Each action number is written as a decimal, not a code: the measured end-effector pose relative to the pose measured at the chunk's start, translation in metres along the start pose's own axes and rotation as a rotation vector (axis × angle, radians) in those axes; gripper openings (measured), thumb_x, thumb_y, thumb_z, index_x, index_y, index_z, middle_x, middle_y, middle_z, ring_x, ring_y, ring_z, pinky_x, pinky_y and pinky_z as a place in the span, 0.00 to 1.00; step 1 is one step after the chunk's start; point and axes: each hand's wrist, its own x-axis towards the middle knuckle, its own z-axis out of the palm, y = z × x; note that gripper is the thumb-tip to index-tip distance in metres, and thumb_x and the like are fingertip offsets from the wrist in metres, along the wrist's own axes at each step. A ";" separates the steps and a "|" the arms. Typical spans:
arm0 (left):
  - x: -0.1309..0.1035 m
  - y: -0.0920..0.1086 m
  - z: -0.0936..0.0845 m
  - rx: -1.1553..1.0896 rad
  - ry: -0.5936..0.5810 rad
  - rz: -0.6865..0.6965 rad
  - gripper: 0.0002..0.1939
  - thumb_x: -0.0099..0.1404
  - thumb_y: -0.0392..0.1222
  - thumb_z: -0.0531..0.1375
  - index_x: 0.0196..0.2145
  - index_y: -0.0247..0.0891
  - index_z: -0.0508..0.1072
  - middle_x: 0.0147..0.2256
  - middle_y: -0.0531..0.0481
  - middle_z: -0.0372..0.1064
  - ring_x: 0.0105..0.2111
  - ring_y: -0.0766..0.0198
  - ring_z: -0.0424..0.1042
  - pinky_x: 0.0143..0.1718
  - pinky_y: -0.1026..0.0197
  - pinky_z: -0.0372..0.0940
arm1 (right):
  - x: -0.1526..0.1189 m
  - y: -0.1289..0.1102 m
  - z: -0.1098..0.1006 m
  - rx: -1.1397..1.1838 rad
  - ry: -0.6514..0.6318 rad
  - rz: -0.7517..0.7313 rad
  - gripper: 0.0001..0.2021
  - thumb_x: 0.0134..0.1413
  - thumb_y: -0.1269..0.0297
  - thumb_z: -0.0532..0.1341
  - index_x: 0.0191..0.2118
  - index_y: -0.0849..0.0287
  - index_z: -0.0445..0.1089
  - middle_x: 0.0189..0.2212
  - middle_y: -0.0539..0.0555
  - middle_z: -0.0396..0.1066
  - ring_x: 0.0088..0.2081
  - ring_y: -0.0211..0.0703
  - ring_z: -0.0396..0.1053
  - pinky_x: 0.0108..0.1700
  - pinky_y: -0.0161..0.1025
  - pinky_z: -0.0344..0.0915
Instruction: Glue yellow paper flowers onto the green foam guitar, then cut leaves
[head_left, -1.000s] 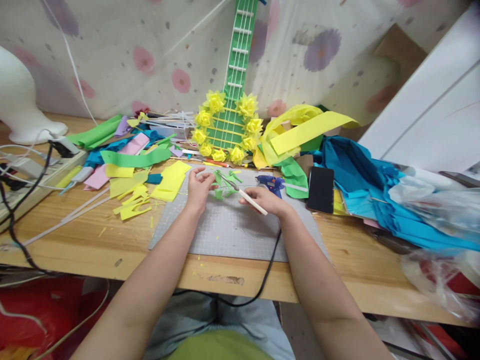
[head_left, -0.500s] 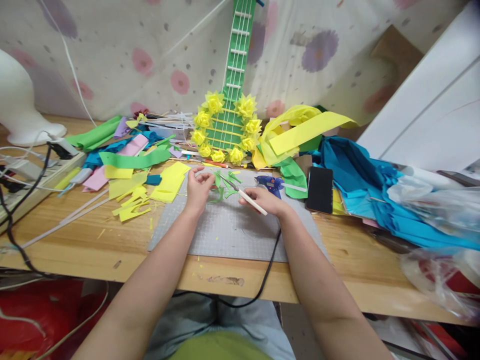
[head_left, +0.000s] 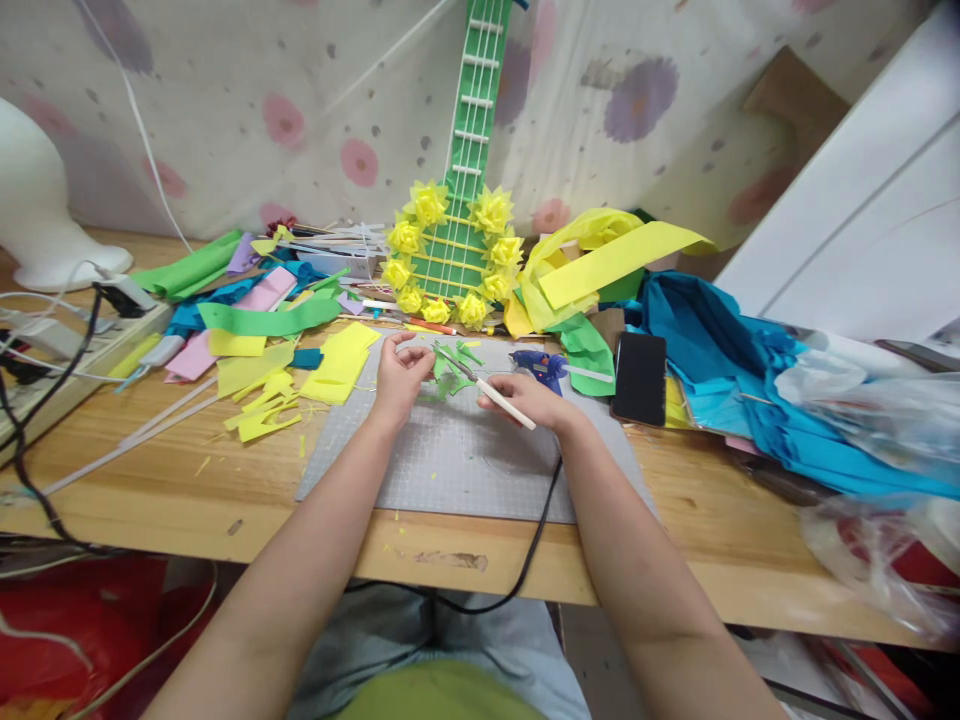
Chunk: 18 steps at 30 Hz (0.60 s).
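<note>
Head view: barely changed from a moment ago, the left hand (head_left: 401, 377) pinches seemingly green paper (head_left: 439, 368); the right hand (head_left: 532, 398) grips scissors (head_left: 491, 390); cutting mat (head_left: 472, 470) spreads between the forearms to its near edge.

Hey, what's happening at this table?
Someone is working on green paper with both hands. The right hand holds what look like white-handled scissors, their metal end at the paper, while the left hand seems to pinch its edge. This is above a gray mat. A blue glue gun lies just beyond the right hand, and a green toy guitar with yellow flowers stands behind.
</note>
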 end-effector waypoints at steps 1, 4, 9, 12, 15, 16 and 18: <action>0.000 0.000 0.000 0.000 0.002 -0.004 0.24 0.44 0.37 0.64 0.38 0.40 0.59 0.24 0.57 0.67 0.23 0.70 0.67 0.25 0.66 0.63 | 0.000 0.000 0.000 0.003 0.000 0.002 0.21 0.45 0.44 0.58 0.25 0.60 0.64 0.17 0.46 0.56 0.20 0.33 0.54 0.23 0.33 0.51; 0.001 -0.001 -0.001 0.001 0.003 -0.009 0.25 0.44 0.38 0.64 0.39 0.39 0.59 0.25 0.56 0.67 0.25 0.68 0.68 0.25 0.65 0.64 | 0.001 0.001 0.001 0.014 0.004 0.008 0.21 0.44 0.43 0.58 0.25 0.60 0.64 0.17 0.45 0.56 0.20 0.32 0.54 0.23 0.33 0.51; 0.001 -0.001 -0.001 -0.003 0.014 -0.016 0.25 0.43 0.38 0.64 0.39 0.39 0.59 0.26 0.57 0.66 0.25 0.68 0.68 0.26 0.64 0.65 | 0.002 0.004 0.001 0.033 0.014 0.018 0.22 0.43 0.41 0.58 0.26 0.60 0.65 0.17 0.46 0.56 0.20 0.33 0.55 0.23 0.33 0.51; 0.001 0.000 -0.001 0.001 0.041 -0.028 0.24 0.44 0.37 0.63 0.39 0.39 0.59 0.25 0.57 0.66 0.25 0.68 0.68 0.26 0.64 0.66 | 0.002 0.006 0.002 0.039 0.058 0.023 0.23 0.43 0.40 0.58 0.26 0.60 0.65 0.17 0.46 0.58 0.21 0.34 0.56 0.24 0.33 0.52; 0.001 0.000 -0.001 0.015 0.109 -0.045 0.22 0.44 0.36 0.63 0.37 0.39 0.58 0.25 0.57 0.66 0.25 0.69 0.68 0.26 0.63 0.67 | 0.006 0.005 0.007 0.033 0.149 0.051 0.24 0.44 0.40 0.56 0.25 0.60 0.64 0.19 0.48 0.60 0.24 0.36 0.59 0.26 0.34 0.53; 0.002 0.000 -0.001 0.020 0.133 -0.048 0.22 0.45 0.36 0.62 0.37 0.39 0.58 0.24 0.57 0.66 0.24 0.69 0.68 0.27 0.63 0.67 | 0.008 0.004 0.011 0.020 0.190 0.070 0.23 0.44 0.40 0.56 0.25 0.59 0.64 0.20 0.49 0.62 0.25 0.37 0.60 0.27 0.34 0.53; 0.002 -0.001 -0.002 0.027 0.163 -0.049 0.22 0.45 0.35 0.63 0.36 0.39 0.58 0.24 0.57 0.66 0.25 0.69 0.68 0.27 0.63 0.67 | 0.012 0.003 0.020 -0.012 0.273 0.115 0.23 0.46 0.40 0.55 0.26 0.59 0.64 0.23 0.50 0.65 0.28 0.39 0.61 0.29 0.35 0.54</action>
